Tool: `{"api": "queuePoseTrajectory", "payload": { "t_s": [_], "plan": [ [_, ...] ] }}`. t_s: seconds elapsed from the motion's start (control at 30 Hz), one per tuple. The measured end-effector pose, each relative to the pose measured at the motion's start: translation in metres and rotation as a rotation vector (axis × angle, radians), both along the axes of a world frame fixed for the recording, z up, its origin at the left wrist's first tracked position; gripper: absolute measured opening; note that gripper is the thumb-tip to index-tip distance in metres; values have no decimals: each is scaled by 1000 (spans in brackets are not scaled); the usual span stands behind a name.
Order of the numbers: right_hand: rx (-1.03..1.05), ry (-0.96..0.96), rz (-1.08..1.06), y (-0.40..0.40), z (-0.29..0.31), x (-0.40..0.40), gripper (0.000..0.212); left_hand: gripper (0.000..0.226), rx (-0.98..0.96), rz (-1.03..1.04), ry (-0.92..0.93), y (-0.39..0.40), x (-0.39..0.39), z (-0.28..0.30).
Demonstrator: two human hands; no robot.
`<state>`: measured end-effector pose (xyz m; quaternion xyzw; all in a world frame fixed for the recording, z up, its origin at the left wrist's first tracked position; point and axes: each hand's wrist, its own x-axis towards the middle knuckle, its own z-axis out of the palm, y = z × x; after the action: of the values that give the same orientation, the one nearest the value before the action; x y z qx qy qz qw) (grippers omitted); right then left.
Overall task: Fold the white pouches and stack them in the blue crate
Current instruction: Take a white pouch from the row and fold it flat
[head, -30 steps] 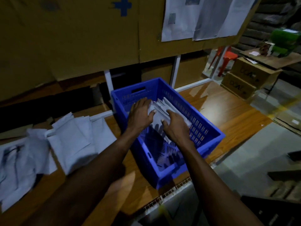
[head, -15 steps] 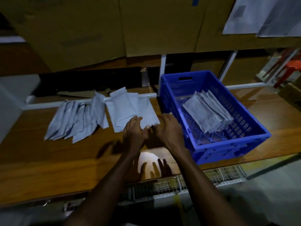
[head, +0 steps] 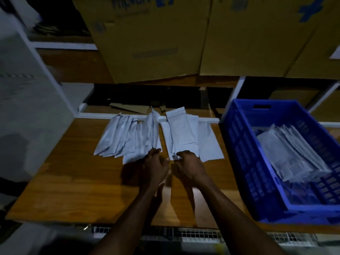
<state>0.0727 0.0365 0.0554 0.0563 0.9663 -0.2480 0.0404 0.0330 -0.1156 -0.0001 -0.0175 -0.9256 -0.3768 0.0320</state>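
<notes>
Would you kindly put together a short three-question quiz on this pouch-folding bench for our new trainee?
1. True or false: the blue crate already holds folded pouches.
2. Which hand reaches the near end of the right-hand pile of flat pouches: A) left hand B) right hand?
3. Fill in: the flat pouches lie on a ____ table.

Key: 1 true; 2 B; 3 wooden.
</notes>
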Motion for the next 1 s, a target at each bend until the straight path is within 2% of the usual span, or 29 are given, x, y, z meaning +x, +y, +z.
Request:
{"api": "queuePoseTrajectory", "payload": {
  "t_s": [0.1,0.17,0.2,0.27,0.33,0.4,0.5,0.57,0.7,0.73,0.83,1.0],
  "plan": [
    [9,-56,-27,-2,-7,-35,40,44,32,5,-52,4,-26,-8],
    [44,-98,-52,4,-6,-56,41,66,-26,-69,-196,13,-39,-8],
    [51,-117,-70,9,-5,-66,41,70,-50,-118,-254,17,-46,-9],
    [73,-114,-95,22,-6,-83,40,54,-33,-205,-181,28,-61,-13],
    [109,-85,-96,36,-10,-97,40,55,17,-255,-91,43,-78,-16],
    [104,-74,-113,48,-17,-111,44,57,29,-265,-104,59,-95,-17],
    [55,-71,-140,59,-26,-132,55,63,-43,-297,-232,79,-117,-9],
    [-53,-96,-116,62,-31,-143,64,66,-58,-308,-282,88,-130,-10],
    [-190,-47,-156,59,-33,-156,68,72,-76,-315,-376,98,-145,-16],
    [-218,-22,-181,55,-29,-157,67,72,-76,-305,-377,101,-148,-16],
    [-280,23,-207,52,-26,-159,45,72,-54,-236,-364,109,-149,-12],
    [-300,51,-129,54,-24,-160,41,84,-6,-185,-368,109,-148,-13]
  ]
}}
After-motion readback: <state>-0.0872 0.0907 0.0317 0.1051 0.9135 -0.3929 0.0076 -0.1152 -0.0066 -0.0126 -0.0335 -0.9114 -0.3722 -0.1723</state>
